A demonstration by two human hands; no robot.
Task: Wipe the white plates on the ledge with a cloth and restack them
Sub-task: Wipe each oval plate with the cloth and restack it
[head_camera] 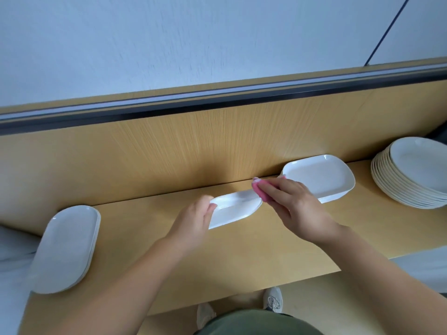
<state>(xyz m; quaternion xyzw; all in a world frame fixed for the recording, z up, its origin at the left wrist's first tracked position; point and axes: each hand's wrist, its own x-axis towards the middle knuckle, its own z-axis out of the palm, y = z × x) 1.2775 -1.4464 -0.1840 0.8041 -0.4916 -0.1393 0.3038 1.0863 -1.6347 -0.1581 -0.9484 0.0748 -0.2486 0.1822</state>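
A white oblong plate (233, 209) is held tilted above the wooden ledge (242, 250) in the middle of the view. My left hand (193, 221) grips its left end, thumb over the rim. My right hand (295, 204) holds a pink cloth (260, 191) and presses it on the plate's right end. A stack of white oblong plates (67, 247) lies at the left end of the ledge. Another stack of white rectangular plates (319, 177) sits just behind my right hand.
A tall stack of round white plates (411, 175) stands at the far right of the ledge. A wooden back panel (169, 146) rises behind the ledge, topped by a dark rail. My shoes show on the floor below the ledge's front edge.
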